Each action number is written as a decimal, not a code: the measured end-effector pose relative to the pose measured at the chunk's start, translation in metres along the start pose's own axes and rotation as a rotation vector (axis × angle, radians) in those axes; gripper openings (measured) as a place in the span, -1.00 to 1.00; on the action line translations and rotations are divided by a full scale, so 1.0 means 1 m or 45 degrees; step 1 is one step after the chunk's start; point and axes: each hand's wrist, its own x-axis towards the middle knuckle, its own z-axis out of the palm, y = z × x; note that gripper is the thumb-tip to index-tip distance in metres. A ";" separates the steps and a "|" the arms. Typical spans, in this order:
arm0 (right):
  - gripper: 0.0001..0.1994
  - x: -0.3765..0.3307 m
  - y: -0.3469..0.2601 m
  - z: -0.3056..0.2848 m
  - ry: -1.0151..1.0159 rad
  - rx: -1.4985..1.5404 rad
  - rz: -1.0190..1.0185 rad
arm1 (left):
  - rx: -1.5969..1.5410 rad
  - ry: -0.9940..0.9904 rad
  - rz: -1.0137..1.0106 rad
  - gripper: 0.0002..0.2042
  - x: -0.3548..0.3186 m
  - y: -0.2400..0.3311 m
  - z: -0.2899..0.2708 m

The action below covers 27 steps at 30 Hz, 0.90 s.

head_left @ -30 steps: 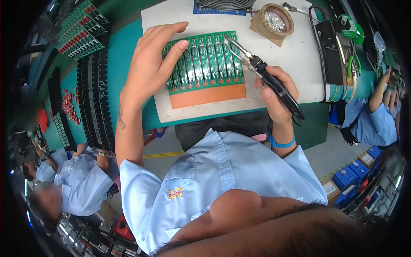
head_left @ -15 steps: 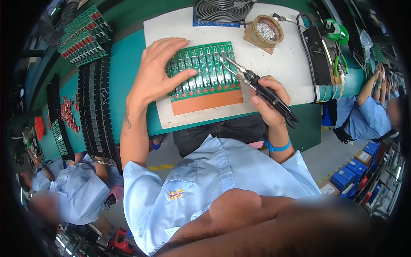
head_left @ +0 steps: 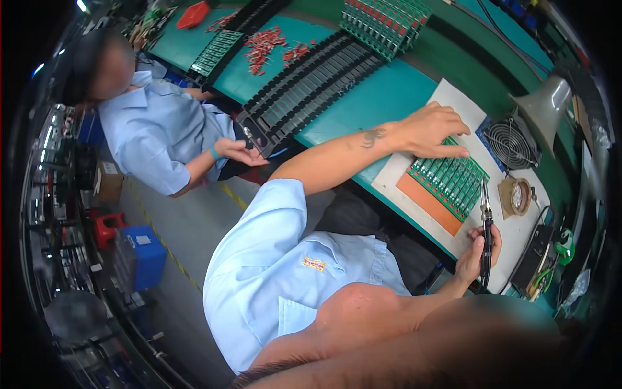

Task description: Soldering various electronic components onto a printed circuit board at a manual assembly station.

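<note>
A green panel of circuit boards (head_left: 451,181) lies on an orange carrier plate (head_left: 429,204) on a white mat (head_left: 505,227). My left hand (head_left: 433,128) rests flat on the panel's upper left end, fingers spread. My right hand (head_left: 478,254) grips a black soldering iron (head_left: 486,233), whose tip points up toward the panel's right edge without touching it as far as I can tell.
A small black fan (head_left: 510,141), a round tip-cleaner holder (head_left: 516,197) and a black soldering station (head_left: 536,259) stand beyond the mat. Black component trays (head_left: 311,84) and more green boards (head_left: 385,23) cover the teal bench. A co-worker in a blue shirt (head_left: 155,129) sits at left.
The view has swung round sharply, so the bench now runs diagonally at upper right. My left hand stays on the panel and my right hand still holds the iron, now drawn slightly off the boards.
</note>
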 end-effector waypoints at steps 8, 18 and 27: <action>-0.64 -0.005 -0.003 0.000 0.084 0.019 -0.006 | -0.127 0.022 0.043 -0.62 0.002 -0.002 0.010; -0.64 0.005 -0.004 -0.003 0.001 0.157 0.024 | -0.083 0.174 0.050 -0.66 0.000 -0.001 0.006; -0.66 0.001 -0.005 0.004 0.058 0.151 0.017 | -0.047 0.568 0.145 -0.70 0.007 0.022 -0.020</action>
